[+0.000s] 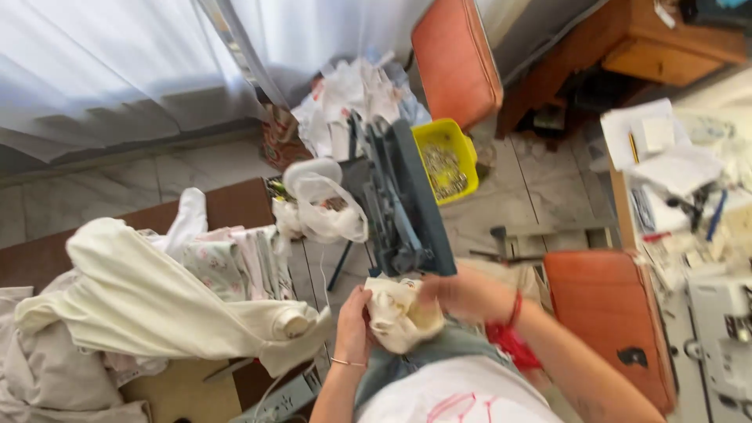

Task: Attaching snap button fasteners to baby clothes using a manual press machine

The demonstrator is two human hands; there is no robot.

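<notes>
A small piece of cream cloth (401,313) is sitting bunched and crumpled between the person's two hands, low in the middle of the view, just above the lap in blue jeans (439,352). The fabric is looking soft and pale, folded over on itself in loose puckers, with a slightly yellower patch showing towards its right edge.

The left hand (354,323) is curling around the left side of the cloth, its fingers closing on the fabric in a pinch, with a thin bracelet (347,362) circling the wrist. The right hand (462,294) is gripping the cloth's upper right part, fingers bent over it and partly blurred, so how tightly they are closing cannot be told exactly; a red cord (513,309) is wrapping that wrist.

Just above the hands a dark grey plastic rack (407,200) is standing tilted, and a yellow bin (448,160) of small metal bits is lying beyond it on the tiled floor. To the left, a heap of cream and floral clothes (157,305) is spreading over a brown table (235,205), with a white plastic bag (321,200) near its far corner. To the right an orange chair seat (607,313) is standing beside a white sewing machine (724,329) and a cluttered worktop.
</notes>
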